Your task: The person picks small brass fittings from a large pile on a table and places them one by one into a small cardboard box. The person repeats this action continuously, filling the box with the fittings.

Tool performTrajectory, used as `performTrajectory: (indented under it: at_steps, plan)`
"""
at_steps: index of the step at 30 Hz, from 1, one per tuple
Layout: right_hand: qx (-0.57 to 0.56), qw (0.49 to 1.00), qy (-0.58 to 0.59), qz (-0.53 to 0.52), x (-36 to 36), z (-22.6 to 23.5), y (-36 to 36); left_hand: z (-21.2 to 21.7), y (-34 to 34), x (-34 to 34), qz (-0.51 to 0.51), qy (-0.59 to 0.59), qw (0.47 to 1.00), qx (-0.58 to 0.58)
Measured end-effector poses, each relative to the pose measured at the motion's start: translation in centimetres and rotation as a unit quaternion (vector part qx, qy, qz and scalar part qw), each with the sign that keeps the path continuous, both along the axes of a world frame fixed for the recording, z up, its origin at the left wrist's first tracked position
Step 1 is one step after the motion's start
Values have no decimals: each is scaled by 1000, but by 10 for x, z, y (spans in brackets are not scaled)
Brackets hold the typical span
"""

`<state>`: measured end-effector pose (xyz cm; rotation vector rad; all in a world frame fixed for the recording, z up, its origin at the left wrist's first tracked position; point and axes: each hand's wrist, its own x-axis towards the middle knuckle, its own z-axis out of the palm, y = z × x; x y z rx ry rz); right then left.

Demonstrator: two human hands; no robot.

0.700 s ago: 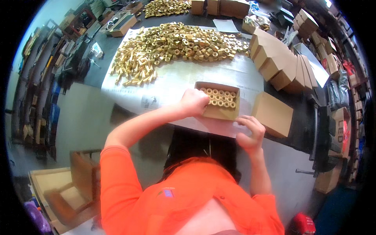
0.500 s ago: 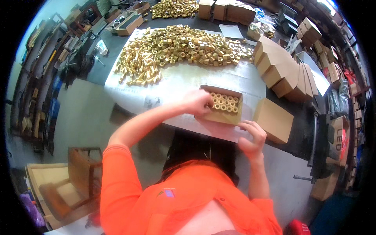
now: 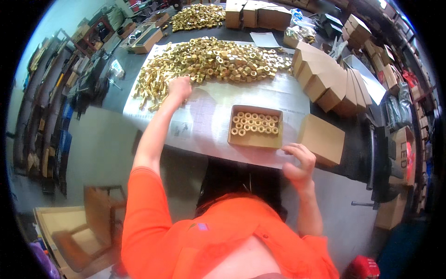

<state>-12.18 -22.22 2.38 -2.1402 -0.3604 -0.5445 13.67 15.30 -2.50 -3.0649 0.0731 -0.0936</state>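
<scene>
My left hand [image 3: 180, 88] reaches to the front edge of a heap of brass hex nuts [image 3: 223, 58], beside slimmer brass fittings [image 3: 151, 86] at the heap's left. Its fingertips are hidden, so whether it holds anything does not show. An open cardboard box [image 3: 261, 141] stands near the table's front edge with rows of brass nuts [image 3: 254, 122] standing in it; bare cardboard shows along its near side. By the box's near right corner is my right hand [image 3: 301, 162], fingers loosely bent, thumb apart, nothing in it.
A closed brown box or lid [image 3: 323, 139] lies right of the open box. Nested cardboard boxes [image 3: 325, 79] fan out beyond it. Paper sheeting [image 3: 213, 102] covers the tabletop under the brass parts. Another brass pile [image 3: 197, 16] and more boxes [image 3: 258, 15] stand at the back.
My left hand has left the open box and moved forward and left to the heap. More nuts now show at the box's left side. My right hand has stayed by the corner.
</scene>
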Motion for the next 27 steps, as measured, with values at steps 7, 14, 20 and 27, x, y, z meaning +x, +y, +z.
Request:
performTrajectory:
  at_steps: [7,14,20,27]
  plan:
    - [-6,1000,-9,-10,-4,-2,-6,-1,4,6,-18,-20,1000,7]
    - [7,1000,-4,-7,-5,-12,-6,-2,12,14,-8,-19,1000,-16]
    - [14,1000,12,-15,-7,-21,-4,4,-1,0,-16,184,866,-465]
    - [2,997,-17,-72,6,-33,-6,-21,-11,-34,41,290,741,-604]
